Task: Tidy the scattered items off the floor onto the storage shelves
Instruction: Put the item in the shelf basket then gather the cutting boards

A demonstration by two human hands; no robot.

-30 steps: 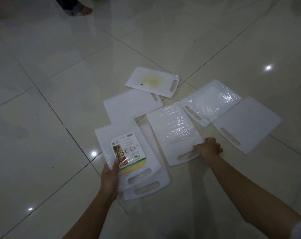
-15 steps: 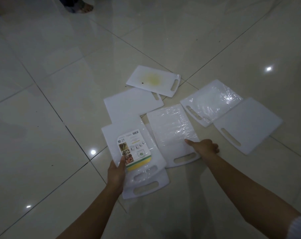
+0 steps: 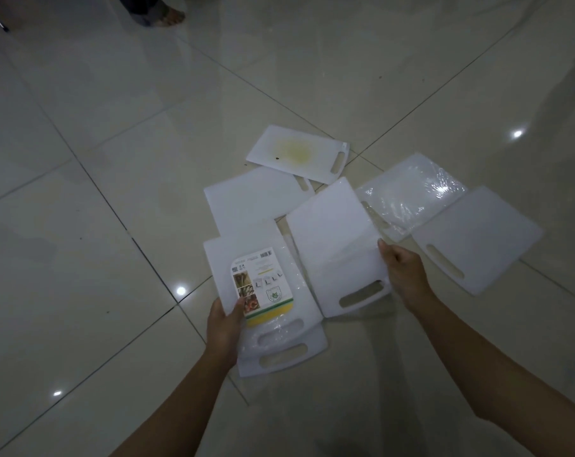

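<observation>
Several white plastic cutting boards lie scattered on the tiled floor. My left hand [image 3: 225,328] grips the left edge of a wrapped board with a colourful label [image 3: 263,282], thumb on the label; it lies over another board [image 3: 289,357]. My right hand [image 3: 403,275] holds the right edge of a plain-looking board [image 3: 335,245] that is tilted up off the floor. Farther away lie a yellow-stained board [image 3: 296,151], a plain board [image 3: 250,199], a shiny wrapped board [image 3: 411,189] and a plain board [image 3: 477,235] at the right.
Glossy pale floor tiles [image 3: 98,225] with dark grout lines surround the boards. A person's bare foot [image 3: 167,16] stands at the top edge. No shelves are in view.
My right hand has moved from the handle end to the board's right edge and lifted that board, tilting it up. My left hand has drawn the labelled board slightly toward me.
</observation>
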